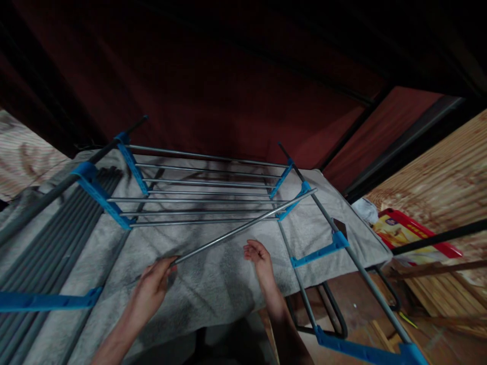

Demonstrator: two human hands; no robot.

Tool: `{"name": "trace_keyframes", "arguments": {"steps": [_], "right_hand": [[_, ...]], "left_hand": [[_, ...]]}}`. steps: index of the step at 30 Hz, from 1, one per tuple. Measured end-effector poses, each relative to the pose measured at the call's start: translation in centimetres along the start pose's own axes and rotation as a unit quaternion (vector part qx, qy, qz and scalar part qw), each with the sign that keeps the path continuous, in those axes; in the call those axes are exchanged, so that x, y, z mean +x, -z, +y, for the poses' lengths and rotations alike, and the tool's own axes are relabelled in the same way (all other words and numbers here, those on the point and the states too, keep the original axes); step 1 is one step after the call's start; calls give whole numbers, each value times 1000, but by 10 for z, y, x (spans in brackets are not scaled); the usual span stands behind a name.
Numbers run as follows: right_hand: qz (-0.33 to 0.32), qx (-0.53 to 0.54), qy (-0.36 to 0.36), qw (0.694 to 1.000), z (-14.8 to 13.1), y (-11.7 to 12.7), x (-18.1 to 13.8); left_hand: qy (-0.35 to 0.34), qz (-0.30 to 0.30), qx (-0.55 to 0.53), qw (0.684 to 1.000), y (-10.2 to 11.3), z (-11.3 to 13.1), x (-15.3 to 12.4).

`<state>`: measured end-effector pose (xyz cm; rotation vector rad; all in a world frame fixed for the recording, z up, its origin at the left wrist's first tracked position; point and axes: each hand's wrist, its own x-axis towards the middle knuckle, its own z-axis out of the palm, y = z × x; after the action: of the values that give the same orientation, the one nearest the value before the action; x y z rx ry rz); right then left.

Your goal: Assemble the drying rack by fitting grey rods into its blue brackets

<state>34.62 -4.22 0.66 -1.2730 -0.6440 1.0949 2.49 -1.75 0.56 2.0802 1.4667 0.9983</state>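
My left hand is closed around the near end of a thin grey metal tube. The tube slants up to the right, and its far end reaches the right side of the rack near a blue bracket. Below the tube, my right hand is raised with its fingers apart and holds nothing. Around both hands stands a rack frame of grey poles with blue plastic brackets. Several thin crossbars span its far part between the left and right brackets. Another blue bracket sits right of my right hand.
Several grey poles lie side by side at the left on the cloth-covered table. A small dark object is by the right pole. Beyond the table's right edge are a red and yellow package and a wooden slatted piece.
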Motion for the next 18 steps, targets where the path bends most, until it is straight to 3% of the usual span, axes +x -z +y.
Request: {"name": "trace_keyframes", "arguments": {"steps": [10, 18], "right_hand": [[54, 130, -1, 990, -19, 25, 8], [85, 199, 2, 976, -18, 45, 19]], "left_hand": [[32, -123, 113, 985, 4, -21, -6], [23, -133, 118, 984, 1, -51, -15]]}}
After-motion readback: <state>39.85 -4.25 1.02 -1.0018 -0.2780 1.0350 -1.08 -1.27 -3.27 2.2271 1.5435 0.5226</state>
